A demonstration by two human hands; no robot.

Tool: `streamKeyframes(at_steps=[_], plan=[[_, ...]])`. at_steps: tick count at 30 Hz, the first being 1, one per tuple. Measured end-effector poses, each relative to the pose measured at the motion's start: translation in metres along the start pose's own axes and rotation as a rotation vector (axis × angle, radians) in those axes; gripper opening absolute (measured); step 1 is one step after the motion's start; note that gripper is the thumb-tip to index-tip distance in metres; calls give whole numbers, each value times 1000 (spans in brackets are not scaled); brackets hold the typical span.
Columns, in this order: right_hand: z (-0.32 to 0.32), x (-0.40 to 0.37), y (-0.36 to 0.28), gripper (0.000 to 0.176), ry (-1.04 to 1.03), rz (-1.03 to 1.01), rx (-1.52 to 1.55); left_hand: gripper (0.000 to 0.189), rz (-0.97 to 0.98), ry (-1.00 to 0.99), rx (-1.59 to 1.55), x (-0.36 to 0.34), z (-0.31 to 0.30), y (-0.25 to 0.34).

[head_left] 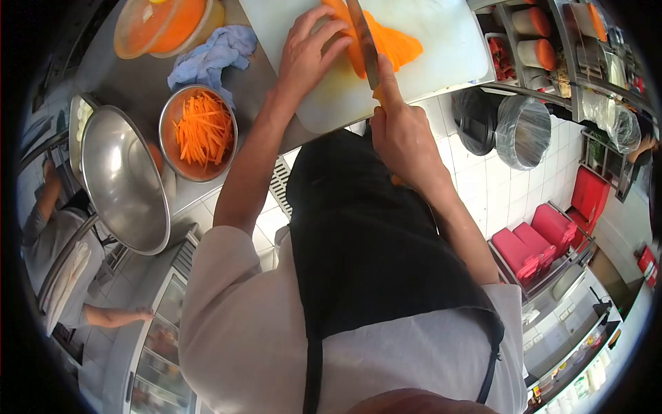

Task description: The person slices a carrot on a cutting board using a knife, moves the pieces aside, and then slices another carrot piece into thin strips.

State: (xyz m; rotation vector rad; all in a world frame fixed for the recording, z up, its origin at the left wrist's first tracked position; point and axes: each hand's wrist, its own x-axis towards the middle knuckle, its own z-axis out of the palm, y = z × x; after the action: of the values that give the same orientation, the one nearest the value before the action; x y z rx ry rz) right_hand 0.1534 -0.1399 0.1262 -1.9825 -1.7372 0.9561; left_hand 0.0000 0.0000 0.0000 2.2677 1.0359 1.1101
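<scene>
My left hand rests its bent fingers and thumb against the left side of a peeled carrot on the white cutting board. My right hand is closed around the handle of a knife, index finger stretched along it. The blade stands over the carrot, between the piece at my left fingers and a fan of thin orange carrot slices on the right. The top of the carrot and the knife's tip are cut off by the view's upper edge.
Left of the board are a metal bowl of carrot sticks, a blue cloth, a plastic tub and a tilted metal bowl. A lined bin stands right. Another person is at far left.
</scene>
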Motion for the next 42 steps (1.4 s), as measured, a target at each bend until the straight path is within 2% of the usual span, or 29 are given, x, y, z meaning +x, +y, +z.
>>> streamKeyframes(at_steps=[5, 8, 11, 14, 17, 29, 32, 36, 42], plan=[[2, 1, 5, 76, 18, -16, 23, 27, -3, 18, -9, 1, 5, -3], [7, 4, 3, 76, 28, -7, 19, 23, -57, -36, -33, 8, -9, 11], [15, 10, 9, 78, 91, -76, 8, 22, -58, -26, -39, 7, -11, 12], [12, 9, 5, 80, 10, 14, 26, 23, -83, -49, -53, 7, -12, 13], [21, 7, 10, 81, 80, -40, 31, 23, -100, -42, -59, 6, -12, 13], [54, 14, 32, 86, 130, -72, 60, 25, -108, -22, -119, 4, -6, 11], [60, 25, 40, 85, 118, -92, 23, 28, 32, 38, 39, 1, 6, -8], [56, 25, 40, 86, 103, -86, 19, 28, -17, 1, 8, 0, 3, -5], [44, 26, 41, 85, 44, -25, 51, 24, 46, -29, 0, 8, -4, -5]])
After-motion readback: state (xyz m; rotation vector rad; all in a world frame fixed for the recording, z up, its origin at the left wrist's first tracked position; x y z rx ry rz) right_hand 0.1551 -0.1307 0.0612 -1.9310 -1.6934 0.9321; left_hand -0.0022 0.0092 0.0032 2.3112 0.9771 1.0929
